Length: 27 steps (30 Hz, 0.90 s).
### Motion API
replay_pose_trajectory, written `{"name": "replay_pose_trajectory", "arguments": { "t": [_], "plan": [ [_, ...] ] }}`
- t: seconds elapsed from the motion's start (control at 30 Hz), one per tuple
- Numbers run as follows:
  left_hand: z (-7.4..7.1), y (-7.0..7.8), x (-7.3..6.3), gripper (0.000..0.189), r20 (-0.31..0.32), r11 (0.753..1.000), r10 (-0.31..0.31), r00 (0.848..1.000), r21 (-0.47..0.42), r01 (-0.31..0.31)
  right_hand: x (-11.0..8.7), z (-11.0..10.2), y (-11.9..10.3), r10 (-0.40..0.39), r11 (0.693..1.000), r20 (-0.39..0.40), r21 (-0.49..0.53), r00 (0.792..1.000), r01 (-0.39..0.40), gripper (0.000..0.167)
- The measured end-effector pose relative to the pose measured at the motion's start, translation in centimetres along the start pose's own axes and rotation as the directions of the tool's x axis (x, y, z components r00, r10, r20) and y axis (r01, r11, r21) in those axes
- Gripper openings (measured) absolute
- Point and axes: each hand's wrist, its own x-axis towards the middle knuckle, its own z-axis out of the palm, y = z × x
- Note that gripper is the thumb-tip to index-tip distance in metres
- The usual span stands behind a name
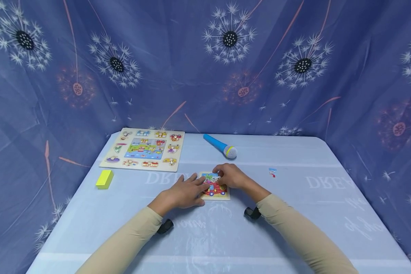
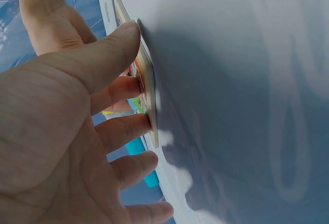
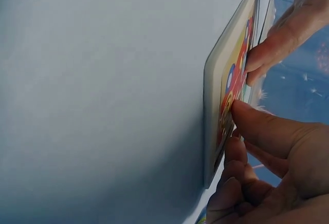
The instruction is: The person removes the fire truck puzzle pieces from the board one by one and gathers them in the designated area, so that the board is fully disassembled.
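A small square jigsaw puzzle (image 1: 214, 192) with a red vehicle picture and a pale wooden border lies on the table between both hands. My left hand (image 1: 186, 192) reaches in from the left, fingers spread, with fingertips on the puzzle. In the left wrist view its thumb (image 2: 115, 49) lies along the board's edge. The right hand (image 1: 233, 176) grips the puzzle at its upper right, fingers curled. Its thumb (image 3: 257, 118) presses on the picture in the right wrist view. The fingers hide that corner, so I cannot tell whether a loose piece is between them.
A blue toy microphone (image 1: 219, 145) lies behind the puzzle. At the back left is a larger wooden peg puzzle board (image 1: 181, 146), with a yellow block (image 1: 104, 179) in front. A small loose puzzle piece (image 1: 272, 172) lies to the right. Patterned blue curtains (image 1: 178, 76) enclose the table.
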Motion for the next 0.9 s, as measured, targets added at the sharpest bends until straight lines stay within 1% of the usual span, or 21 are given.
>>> {"name": "replay_pose_trajectory", "arguments": {
  "t": [0.13, 0.23, 0.4, 0.47, 0.63, 0.73, 0.8, 0.9],
  "plan": [
    [-0.1, 0.0, 0.0, 0.067, -0.002, 1.000, 0.001, 1.000, 0.003, -0.001, 0.1, 0.0, 0.4, -0.020, 1.000, -0.005, -0.004, 1.000, 0.020, 0.035],
    [0.0, 0.0, 0.0, 0.067, -0.003, 1.000, 0.003, 1.000, 0.006, -0.003, -0.1, -0.3, 0.9, -0.049, 0.999, -0.005, 0.012, 0.999, 0.049, 0.036],
    [0.1, 0.0, 0.0, 0.067, -0.005, 1.000, 0.002, 1.000, -0.003, -0.002, -1.2, -1.7, 3.3, -0.136, 0.987, -0.032, 0.080, 0.990, 0.139, 0.037],
    [0.0, -0.1, 0.0, 0.067, -0.005, 1.000, 0.002, 1.000, -0.011, -0.002, -1.9, -2.8, 4.6, -0.147, 0.984, -0.043, 0.096, 0.988, 0.151, 0.037],
    [0.0, -0.1, 0.0, 0.067, -0.008, 0.999, 0.003, 1.000, -0.032, -0.004, -3.9, -6.3, 9.1, -0.083, 0.988, -0.061, 0.124, 0.995, 0.091, 0.041],
    [0.1, -0.1, 0.0, 0.067, -0.007, 0.999, 0.003, 1.000, -0.039, -0.003, -4.9, -8.1, 11.9, -0.026, 0.988, -0.061, 0.149, 0.998, 0.035, 0.043],
    [0.1, -0.1, 0.0, 0.067, -0.007, 0.999, 0.004, 1.000, -0.042, -0.004, -5.3, -8.9, 13.1, 0.003, 0.988, -0.047, 0.155, 0.999, 0.005, 0.044],
    [0.1, -0.1, 0.0, 0.066, -0.011, 0.999, 0.008, 1.000, -0.047, -0.008, -5.8, -9.4, 14.3, 0.042, 0.987, -0.035, 0.155, 0.999, -0.036, 0.045]
  ]
}}
